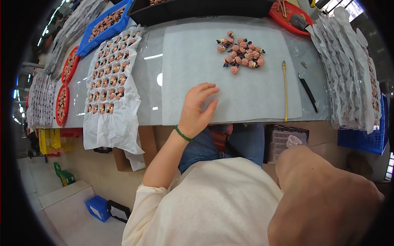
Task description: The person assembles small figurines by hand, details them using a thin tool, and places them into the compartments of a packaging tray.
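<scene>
My left hand [199, 107], with a green braided bracelet [182, 134] at the wrist, hovers over or rests on the white sheet [184, 53]; I cannot tell which. Its thumb and fingers are apart and nothing is between them. Farther up the sheet lies a loose pile of small pink, knobbly figurines [246, 54] with dark and cream parts. On the sheet's right side is a thin wooden stick [285, 90]. My right arm [320, 192] is bent close to the camera, and its hand is out of frame.
A tissue-lined tray of figurines [107, 74] overhangs the front edge at left. Red bowls [61, 105] and a blue bin [104, 25] hold more pieces. Right are a black pen-like tool [308, 92], stacked trays [347, 69] and a red dish [283, 14]. A black bin [197, 12] stands behind.
</scene>
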The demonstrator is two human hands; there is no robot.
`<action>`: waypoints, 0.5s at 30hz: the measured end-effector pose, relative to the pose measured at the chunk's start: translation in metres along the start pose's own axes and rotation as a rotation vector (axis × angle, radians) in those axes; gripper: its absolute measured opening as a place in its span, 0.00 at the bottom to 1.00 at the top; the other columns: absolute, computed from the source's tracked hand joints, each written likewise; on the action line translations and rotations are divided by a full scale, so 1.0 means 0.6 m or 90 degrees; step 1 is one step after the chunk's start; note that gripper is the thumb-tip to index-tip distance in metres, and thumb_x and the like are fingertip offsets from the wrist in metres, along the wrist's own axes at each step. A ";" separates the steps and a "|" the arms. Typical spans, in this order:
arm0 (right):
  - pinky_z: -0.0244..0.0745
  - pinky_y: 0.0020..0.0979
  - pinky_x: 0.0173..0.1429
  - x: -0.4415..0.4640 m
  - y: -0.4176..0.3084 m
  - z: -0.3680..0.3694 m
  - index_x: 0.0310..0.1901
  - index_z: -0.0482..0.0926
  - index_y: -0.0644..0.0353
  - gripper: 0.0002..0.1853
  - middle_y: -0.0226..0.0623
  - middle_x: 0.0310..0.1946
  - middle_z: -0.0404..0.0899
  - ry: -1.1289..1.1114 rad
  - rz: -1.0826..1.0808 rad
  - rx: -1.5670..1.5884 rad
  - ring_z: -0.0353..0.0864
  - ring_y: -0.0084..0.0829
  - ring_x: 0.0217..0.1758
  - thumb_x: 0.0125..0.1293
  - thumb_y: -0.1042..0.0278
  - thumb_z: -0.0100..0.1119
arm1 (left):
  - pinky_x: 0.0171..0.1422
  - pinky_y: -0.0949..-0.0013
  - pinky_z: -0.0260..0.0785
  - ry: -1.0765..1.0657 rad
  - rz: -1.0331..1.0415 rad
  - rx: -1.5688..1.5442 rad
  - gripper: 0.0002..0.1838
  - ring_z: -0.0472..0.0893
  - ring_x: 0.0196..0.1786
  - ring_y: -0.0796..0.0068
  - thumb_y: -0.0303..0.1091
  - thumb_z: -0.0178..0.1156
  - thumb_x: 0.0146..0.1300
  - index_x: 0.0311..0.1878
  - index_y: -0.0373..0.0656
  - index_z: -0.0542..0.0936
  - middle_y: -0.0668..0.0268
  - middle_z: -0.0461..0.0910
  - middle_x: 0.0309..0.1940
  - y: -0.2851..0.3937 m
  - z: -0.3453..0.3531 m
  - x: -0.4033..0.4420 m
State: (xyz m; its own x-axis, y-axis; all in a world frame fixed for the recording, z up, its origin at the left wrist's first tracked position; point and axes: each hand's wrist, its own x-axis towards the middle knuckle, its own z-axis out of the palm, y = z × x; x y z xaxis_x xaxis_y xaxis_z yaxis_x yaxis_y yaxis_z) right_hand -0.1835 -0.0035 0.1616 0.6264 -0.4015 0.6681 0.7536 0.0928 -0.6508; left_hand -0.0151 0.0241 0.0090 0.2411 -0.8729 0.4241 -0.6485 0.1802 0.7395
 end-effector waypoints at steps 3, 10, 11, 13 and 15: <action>0.54 0.21 0.16 -0.008 -0.007 0.005 0.37 0.73 0.62 0.08 0.34 0.17 0.65 -0.007 -0.009 -0.001 0.61 0.21 0.14 0.53 0.75 0.52 | 0.58 0.67 0.57 0.108 0.069 -0.173 0.19 0.68 0.53 0.65 0.20 0.57 0.46 0.45 0.37 0.73 0.57 0.70 0.47 0.075 -0.074 0.039; 0.52 0.21 0.16 0.003 -0.013 -0.005 0.37 0.72 0.62 0.09 0.33 0.17 0.64 -0.038 -0.031 -0.026 0.60 0.20 0.14 0.53 0.76 0.51 | 0.60 0.45 0.48 0.411 0.459 -0.445 0.29 0.55 0.61 0.49 0.55 0.45 0.57 0.60 0.56 0.57 0.52 0.54 0.60 0.211 -0.203 0.073; 0.52 0.21 0.15 0.007 -0.009 0.003 0.37 0.72 0.62 0.09 0.32 0.17 0.64 -0.045 -0.029 -0.028 0.60 0.20 0.14 0.53 0.76 0.51 | 0.60 0.45 0.48 0.420 0.456 -0.440 0.29 0.55 0.61 0.49 0.55 0.45 0.57 0.60 0.56 0.57 0.52 0.54 0.60 0.203 -0.221 0.065; 0.52 0.20 0.15 0.022 -0.001 0.004 0.37 0.72 0.62 0.09 0.32 0.17 0.63 -0.049 -0.029 -0.038 0.60 0.20 0.14 0.53 0.76 0.51 | 0.60 0.45 0.48 0.426 0.447 -0.437 0.29 0.55 0.61 0.49 0.55 0.45 0.57 0.60 0.56 0.57 0.52 0.54 0.60 0.199 -0.241 0.046; 0.51 0.20 0.15 0.030 0.003 0.007 0.37 0.72 0.62 0.09 0.31 0.17 0.63 -0.048 -0.038 -0.044 0.59 0.19 0.14 0.53 0.77 0.51 | 0.60 0.45 0.48 0.422 0.441 -0.430 0.29 0.55 0.61 0.49 0.55 0.45 0.57 0.60 0.55 0.57 0.53 0.54 0.60 0.186 -0.262 0.044</action>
State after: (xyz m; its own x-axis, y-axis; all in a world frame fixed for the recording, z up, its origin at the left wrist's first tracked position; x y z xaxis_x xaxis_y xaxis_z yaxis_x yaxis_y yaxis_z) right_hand -0.1700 -0.0065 0.1737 0.5963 -0.3340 0.7300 0.7759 0.0066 -0.6308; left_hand 0.0322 0.0924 0.1846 0.4455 -0.1227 0.8868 -0.3224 0.9021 0.2868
